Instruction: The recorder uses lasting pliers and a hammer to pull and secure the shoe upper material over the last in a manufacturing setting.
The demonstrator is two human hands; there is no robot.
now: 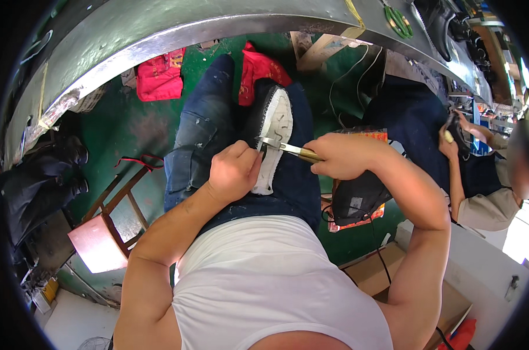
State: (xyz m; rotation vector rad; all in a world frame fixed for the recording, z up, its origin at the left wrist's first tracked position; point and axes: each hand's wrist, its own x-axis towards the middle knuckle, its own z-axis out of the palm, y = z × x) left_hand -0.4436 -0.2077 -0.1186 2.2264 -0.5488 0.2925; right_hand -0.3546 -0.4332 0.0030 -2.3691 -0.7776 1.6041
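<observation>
A shoe (276, 116) with a dark upper and a white, stitched-edged bottom lies bottom up across my lap. My left hand (234, 169) is closed at the near left edge of the shoe, its thumb and fingers pressed against it. In my right hand (341, 156) is a pair of pliers (293, 150) with metal jaws and a yellowish handle. The jaws reach over the shoe's bottom to its left edge, just beyond my left fingertips. Exactly what the jaws touch is too small to tell.
A metal workbench (177, 32) curves across the far side, with green-handled scissors (397, 22) on it. Left stands a wooden stool (104, 242). A black bag (360, 198) sits right of my lap. At far right a co-worker (486, 186) handles a dark shoe (456, 131).
</observation>
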